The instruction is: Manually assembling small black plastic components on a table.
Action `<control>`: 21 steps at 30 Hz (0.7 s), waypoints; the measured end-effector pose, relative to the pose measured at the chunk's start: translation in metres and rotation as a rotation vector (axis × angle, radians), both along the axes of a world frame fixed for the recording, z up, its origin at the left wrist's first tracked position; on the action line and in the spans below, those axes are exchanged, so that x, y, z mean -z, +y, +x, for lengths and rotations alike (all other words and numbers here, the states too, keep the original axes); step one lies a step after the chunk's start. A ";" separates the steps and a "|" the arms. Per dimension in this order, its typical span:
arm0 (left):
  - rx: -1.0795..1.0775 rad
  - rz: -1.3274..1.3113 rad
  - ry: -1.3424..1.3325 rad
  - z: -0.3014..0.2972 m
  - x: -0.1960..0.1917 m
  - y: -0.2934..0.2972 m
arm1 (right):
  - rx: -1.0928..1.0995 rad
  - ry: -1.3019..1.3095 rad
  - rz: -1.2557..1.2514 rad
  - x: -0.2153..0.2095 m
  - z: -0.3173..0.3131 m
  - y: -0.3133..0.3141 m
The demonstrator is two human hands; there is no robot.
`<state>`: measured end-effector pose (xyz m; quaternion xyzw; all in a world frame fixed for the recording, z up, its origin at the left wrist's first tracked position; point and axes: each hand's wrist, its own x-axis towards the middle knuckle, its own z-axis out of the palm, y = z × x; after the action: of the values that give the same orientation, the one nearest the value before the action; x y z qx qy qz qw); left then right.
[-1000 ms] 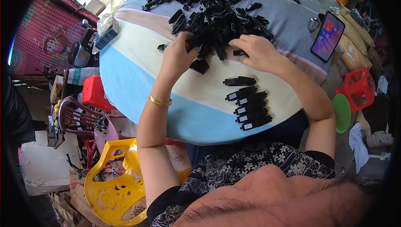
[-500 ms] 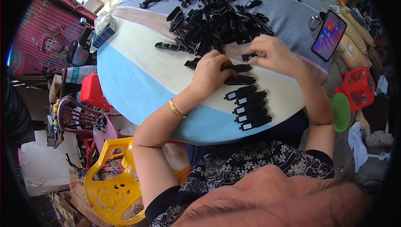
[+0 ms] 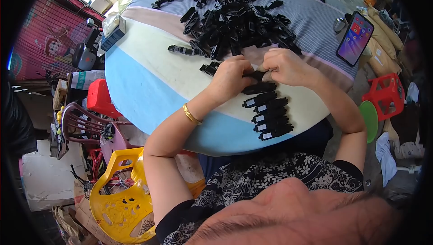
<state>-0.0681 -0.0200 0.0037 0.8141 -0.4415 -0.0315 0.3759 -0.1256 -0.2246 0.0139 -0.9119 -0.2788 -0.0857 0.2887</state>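
Observation:
My left hand, a gold bangle on its wrist, is closed on a slim black plastic part. The fingers of my right hand pinch at that part's right end, and the small piece they carried is hidden there. Just below both hands lies another black part on the tablecloth. Nearer me, several black parts with white labels lie side by side in a column. Beside my left knuckles rest some loose black parts. A large heap of black plastic parts spreads beyond my hands.
Striped cloth covers the rounded table. A phone leans upright at the right edge, and a blue tissue box stands at the left. Around the table are a yellow chair, a red stool and a green round seat.
My right hand has moved left and slightly down, bringing its small black piece against the part in my left hand. The hands now meet; the labelled column has not moved.

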 end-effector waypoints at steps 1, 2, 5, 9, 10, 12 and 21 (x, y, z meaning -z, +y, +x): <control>0.066 0.077 0.042 0.004 -0.007 0.002 | -0.001 -0.002 0.001 -0.005 0.002 -0.002; 0.134 0.155 0.083 0.008 -0.013 0.005 | -0.033 0.158 -0.006 -0.011 0.004 -0.005; -0.101 0.110 -0.114 0.028 -0.021 0.019 | 0.044 -0.174 -0.061 -0.004 0.016 -0.012; -0.335 0.145 -0.311 0.047 -0.006 0.025 | 0.203 -0.453 -0.360 0.010 0.035 -0.010; -0.336 0.143 -0.312 0.048 -0.002 0.025 | 0.222 -0.440 -0.472 0.012 0.037 -0.010; -0.406 0.267 -0.448 0.043 -0.003 0.023 | 0.246 -0.427 -0.504 0.008 0.038 -0.006; -0.327 -0.029 -0.029 0.015 -0.047 0.032 | 0.336 -0.153 -0.092 -0.015 0.011 -0.003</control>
<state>-0.0528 0.0118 0.0505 0.8699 -0.3090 0.0484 0.3814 -0.1146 -0.2278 0.0289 -0.9487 -0.1476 -0.1889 0.2061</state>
